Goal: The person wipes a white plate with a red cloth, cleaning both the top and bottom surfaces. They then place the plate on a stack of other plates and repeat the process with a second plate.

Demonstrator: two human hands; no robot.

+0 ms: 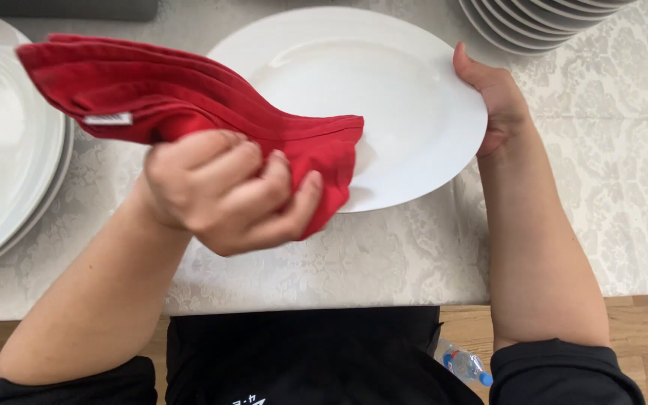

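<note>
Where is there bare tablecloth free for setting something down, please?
Free: the tablecloth right of the right hand, below the far plate stack, and the near strip under the left hand. Crowded: the held plate, red cloth and left stack.

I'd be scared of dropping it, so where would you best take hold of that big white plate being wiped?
Probably at the rim, from the right side, as the right hand does now. The plate is wide, shallow and tilted up off the table, so its thin edge is the only graspable part, and the left hand with the red cloth covers its left.
</note>
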